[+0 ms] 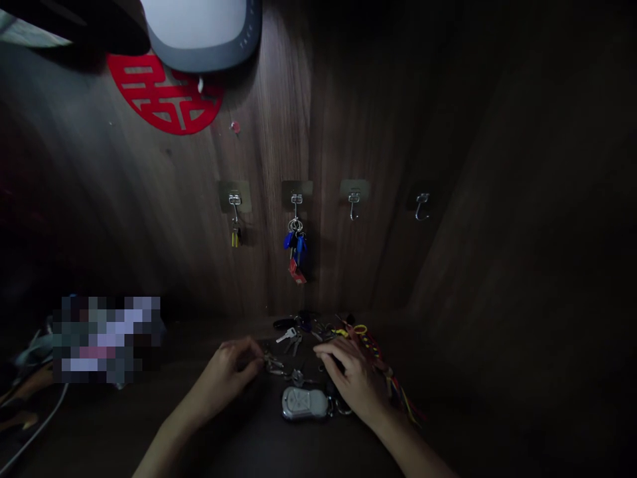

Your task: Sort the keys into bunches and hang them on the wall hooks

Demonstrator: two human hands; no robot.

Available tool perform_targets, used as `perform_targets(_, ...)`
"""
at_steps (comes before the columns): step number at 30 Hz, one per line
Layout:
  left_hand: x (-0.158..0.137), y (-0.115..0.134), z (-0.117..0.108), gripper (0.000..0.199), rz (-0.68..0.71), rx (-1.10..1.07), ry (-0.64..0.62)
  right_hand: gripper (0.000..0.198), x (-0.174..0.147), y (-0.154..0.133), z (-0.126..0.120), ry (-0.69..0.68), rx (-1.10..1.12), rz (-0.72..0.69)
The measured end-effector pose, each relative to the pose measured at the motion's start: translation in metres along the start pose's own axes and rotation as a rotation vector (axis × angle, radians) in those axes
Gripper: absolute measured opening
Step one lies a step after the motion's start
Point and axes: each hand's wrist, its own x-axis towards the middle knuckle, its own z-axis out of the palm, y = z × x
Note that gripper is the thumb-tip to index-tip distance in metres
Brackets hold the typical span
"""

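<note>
My left hand reaches in from the lower left, its thumb and forefinger pinched at the edge of some small silver keys. My right hand hovers over the right side of the pile with its fingers stretched out and a small gap to the thumb; nothing shows in it. Between the hands lie more loose silver keys. Just behind are a larger key and a black fob. A silver-grey remote with a ring lies in front. Braided coloured cords run beside my right hand.
On the wooden wall, one hook carries a yellow-tagged key; another holds a bunch with blue and red tags. Two bare hooks follow. A red paper cutout and a lamp are above. A white cable lies left.
</note>
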Motion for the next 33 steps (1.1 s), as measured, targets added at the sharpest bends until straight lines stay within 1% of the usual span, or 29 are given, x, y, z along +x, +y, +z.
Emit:
perform_targets(2,0.000,0.005,0.004,0.016,-0.038,-0.082,0.036,0.020,0.000,-0.006,0.002,-0.001,0.035,-0.001)
perform_targets(5,0.000,0.011,0.018,0.020,-0.044,-0.235,0.083,0.019,0.000,-0.015,0.004,-0.030,0.099,0.013)
perform_targets(8,0.001,0.014,0.036,0.022,-0.037,-0.364,0.091,0.015,0.000,-0.025,0.005,-0.087,0.175,0.046)
perform_targets(12,0.002,0.014,0.052,0.023,-0.051,-0.451,0.101,0.012,-0.003,-0.035,0.008,-0.138,0.262,0.107)
perform_targets(15,0.004,0.014,0.056,0.025,-0.059,-0.516,0.100,0.014,-0.003,-0.036,0.011,-0.128,0.326,0.169)
perform_targets(19,0.006,0.015,0.057,0.033,-0.065,-0.640,0.032,0.029,0.001,-0.034,0.012,-0.135,0.478,0.246)
perform_targets(21,0.006,0.016,0.056,0.037,-0.055,-0.667,0.013,0.032,0.003,-0.033,0.010,-0.143,0.555,0.263)
perform_targets(23,0.007,0.015,0.055,0.039,-0.053,-0.655,0.040,0.033,0.004,-0.033,0.008,-0.139,0.609,0.285)
perform_targets(25,0.008,0.012,0.051,0.039,-0.074,-0.617,0.106,0.034,0.003,-0.032,0.007,-0.131,0.641,0.314)
perform_targets(28,0.009,0.002,0.044,0.040,-0.114,-0.516,0.218,0.034,0.001,-0.029,0.007,-0.112,0.679,0.353)
perform_targets(31,0.010,-0.013,0.039,0.033,-0.075,-0.299,0.262,0.035,0.001,-0.025,0.006,-0.080,0.721,0.391)
perform_targets(33,0.010,-0.023,0.040,0.025,0.014,-0.100,0.230,0.035,0.002,-0.023,0.003,-0.042,0.735,0.417)
